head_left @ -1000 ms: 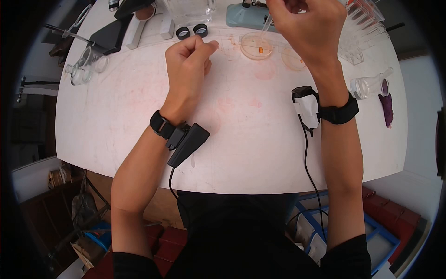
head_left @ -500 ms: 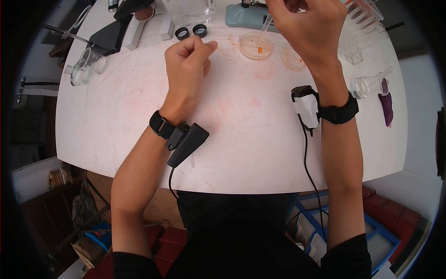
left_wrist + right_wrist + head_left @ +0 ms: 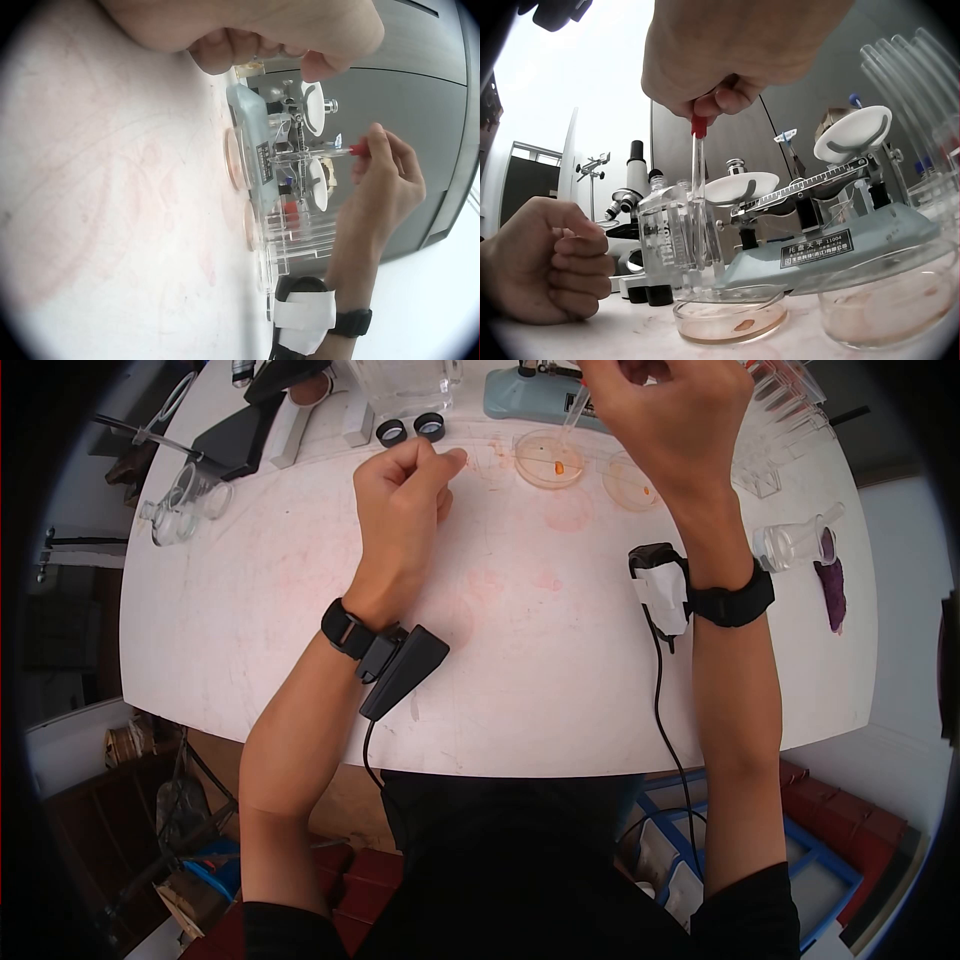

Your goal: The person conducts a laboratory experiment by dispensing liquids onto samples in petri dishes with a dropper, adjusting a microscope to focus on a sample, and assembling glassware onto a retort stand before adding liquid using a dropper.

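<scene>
My right hand (image 3: 670,430) is raised at the far side of the table and pinches the red bulb of a glass dropper (image 3: 698,165). The dropper points down, its lower end close over the nearer-to-centre petri dish (image 3: 550,487). That dish contains pale liquid and a small orange piece (image 3: 744,325). A second petri dish (image 3: 634,509) sits just right of it, partly behind my right hand in the head view. My left hand (image 3: 398,510) rests on the tabletop left of the dishes, fingers curled into the palm with nothing seen in them.
Behind the dishes stands a pale blue balance scale (image 3: 907,229). A clear bottle (image 3: 660,247) and two black rings (image 3: 429,426) are beyond my left hand. Test tubes in a rack (image 3: 765,475), a glass flask (image 3: 790,548) and a purple piece (image 3: 833,598) lie right. Glassware (image 3: 180,510) stands left.
My right hand has shifted very slightly to the right, still pinching the dropper over the dish. My left hand has stayed in place.
</scene>
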`<action>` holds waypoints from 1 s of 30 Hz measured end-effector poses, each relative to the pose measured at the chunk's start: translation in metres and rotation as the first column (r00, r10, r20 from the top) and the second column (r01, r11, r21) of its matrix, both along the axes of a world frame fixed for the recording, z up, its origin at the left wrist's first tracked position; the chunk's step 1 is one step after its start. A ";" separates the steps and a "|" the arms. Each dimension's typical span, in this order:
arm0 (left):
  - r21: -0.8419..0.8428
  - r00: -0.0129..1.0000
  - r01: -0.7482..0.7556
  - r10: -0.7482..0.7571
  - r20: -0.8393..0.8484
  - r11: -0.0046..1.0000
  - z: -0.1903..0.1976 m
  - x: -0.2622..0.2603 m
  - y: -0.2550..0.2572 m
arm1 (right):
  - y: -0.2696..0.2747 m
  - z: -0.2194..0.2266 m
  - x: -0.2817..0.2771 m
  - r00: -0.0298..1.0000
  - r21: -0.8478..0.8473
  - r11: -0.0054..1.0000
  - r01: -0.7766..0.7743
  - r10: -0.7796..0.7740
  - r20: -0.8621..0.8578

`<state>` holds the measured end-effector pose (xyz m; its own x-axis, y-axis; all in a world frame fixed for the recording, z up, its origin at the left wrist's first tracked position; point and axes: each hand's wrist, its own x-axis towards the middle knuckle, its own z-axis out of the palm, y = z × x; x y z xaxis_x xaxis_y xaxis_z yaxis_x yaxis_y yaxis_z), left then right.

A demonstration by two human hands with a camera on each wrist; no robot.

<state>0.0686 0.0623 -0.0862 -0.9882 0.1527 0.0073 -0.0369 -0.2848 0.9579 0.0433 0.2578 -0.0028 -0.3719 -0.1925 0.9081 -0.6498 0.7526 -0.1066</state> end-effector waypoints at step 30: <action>0.009 1.000 0.010 -0.010 0.011 1.000 0.000 0.001 -0.001 | 0.035 0.025 0.007 0.990 -0.183 0.983 -0.012 0.037 0.137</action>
